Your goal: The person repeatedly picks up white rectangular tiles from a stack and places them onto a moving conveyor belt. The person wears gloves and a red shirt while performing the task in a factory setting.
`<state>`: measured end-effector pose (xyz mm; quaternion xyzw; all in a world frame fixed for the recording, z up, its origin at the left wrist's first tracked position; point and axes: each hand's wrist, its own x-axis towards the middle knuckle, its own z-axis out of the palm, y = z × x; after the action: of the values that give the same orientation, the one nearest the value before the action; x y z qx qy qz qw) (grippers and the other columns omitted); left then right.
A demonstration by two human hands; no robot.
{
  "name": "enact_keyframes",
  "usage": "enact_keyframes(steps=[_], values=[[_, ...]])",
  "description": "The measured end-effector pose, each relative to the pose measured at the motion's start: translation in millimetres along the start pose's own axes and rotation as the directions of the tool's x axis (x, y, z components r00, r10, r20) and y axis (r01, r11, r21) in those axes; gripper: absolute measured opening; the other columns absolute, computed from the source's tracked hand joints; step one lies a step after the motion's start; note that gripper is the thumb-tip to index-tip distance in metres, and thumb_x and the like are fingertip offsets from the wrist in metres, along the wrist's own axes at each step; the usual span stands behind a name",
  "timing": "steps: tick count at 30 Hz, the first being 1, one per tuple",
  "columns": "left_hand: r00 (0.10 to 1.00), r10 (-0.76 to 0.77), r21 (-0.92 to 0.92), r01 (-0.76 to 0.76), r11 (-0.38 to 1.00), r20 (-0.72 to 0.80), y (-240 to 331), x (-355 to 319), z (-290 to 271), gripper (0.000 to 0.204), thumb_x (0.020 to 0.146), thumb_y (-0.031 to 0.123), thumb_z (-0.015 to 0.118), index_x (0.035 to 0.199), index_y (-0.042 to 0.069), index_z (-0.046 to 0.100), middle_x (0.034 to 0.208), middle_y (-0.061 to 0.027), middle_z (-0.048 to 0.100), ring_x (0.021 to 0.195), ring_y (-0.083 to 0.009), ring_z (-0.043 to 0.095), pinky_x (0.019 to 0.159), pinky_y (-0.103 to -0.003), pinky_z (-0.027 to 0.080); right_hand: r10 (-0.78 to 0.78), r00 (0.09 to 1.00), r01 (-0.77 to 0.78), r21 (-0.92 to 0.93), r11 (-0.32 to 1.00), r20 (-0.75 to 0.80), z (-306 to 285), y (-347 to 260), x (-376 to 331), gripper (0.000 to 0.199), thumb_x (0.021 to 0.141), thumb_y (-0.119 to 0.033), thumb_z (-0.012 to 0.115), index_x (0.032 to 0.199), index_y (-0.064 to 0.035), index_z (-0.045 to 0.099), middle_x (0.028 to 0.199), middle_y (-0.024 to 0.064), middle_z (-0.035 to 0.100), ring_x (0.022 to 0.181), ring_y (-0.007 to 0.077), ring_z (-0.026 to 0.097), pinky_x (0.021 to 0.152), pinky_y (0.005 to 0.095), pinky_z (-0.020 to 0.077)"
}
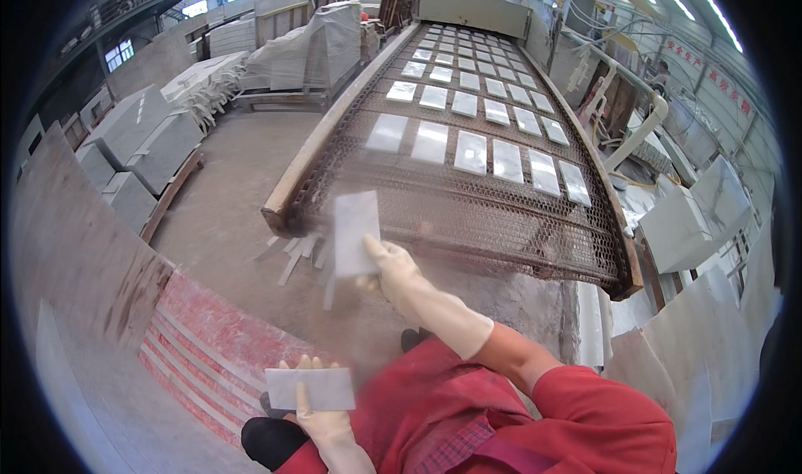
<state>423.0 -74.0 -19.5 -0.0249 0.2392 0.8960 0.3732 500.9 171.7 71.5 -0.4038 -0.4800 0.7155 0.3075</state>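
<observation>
Both my hands wear cream rubber gloves. My right hand point(393, 267), reaching forward, is closed on the edge of a white stone tile point(355, 223) held upright, off the near left corner of the conveyor. Low and close to my body, my left hand point(322, 422) grips a second white stone tile point(288, 390), thumb across its face and fingertips showing behind its far edge. Ahead lies the mesh conveyor belt point(468, 215), carrying rows of glossy white tiles point(507, 161). The belt's near end is bare mesh.
A metal rail point(334, 131) borders the belt's left side. Stone slabs point(138, 144) are stacked at left, with a wrapped stack point(305, 52) behind. Thin stone strips point(292, 257) lie on the floor by the belt's near left corner. More slabs point(702, 215) lean at right.
</observation>
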Motion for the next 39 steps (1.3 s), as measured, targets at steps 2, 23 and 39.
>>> enact_keyframes(steps=[2,23,39], values=[[0.999,-0.034,-0.025,0.034,0.999,0.005,-3,-3,-1,0.067,0.091,0.016,0.065,0.15,0.027,0.035,0.139,-0.0117,0.053,0.124,-0.0298,0.053,0.105,-0.059,0.041,0.08,0.996,-0.073,0.163,0.984,-0.035,10,-7,26,0.043,0.102,-0.041,0.05,0.12,-0.0023,0.058,0.098,0.0098,0.069,0.064,0.0138,0.063,0.053,0.0265,0.0482],[0.995,-0.084,-0.036,0.086,0.996,0.044,-6,-5,3,0.064,0.092,0.016,0.064,0.149,0.022,0.037,0.14,-0.0164,0.052,0.128,-0.0327,0.049,0.11,-0.058,0.038,0.109,0.938,-0.083,-0.092,0.992,0.33,7,25,31,0.052,0.101,-0.049,0.048,0.121,-0.0024,0.06,0.1,0.0154,0.072,0.074,0.0199,0.069,0.065,0.0332,0.0563],[0.975,-0.18,0.308,0.133,0.942,0.129,-14,-5,0,0.059,0.103,0.042,0.045,0.149,0.006,0.035,0.14,-0.0248,0.048,0.127,-0.035,0.051,0.108,-0.048,0.043,0.245,0.915,-0.191,-0.19,0.963,0.322,-19,18,-100,0.033,0.098,-0.028,0.061,0.115,-0.0005,0.061,0.085,0.0083,0.068,0.058,0.0138,0.061,0.053,0.0272,0.0504]])
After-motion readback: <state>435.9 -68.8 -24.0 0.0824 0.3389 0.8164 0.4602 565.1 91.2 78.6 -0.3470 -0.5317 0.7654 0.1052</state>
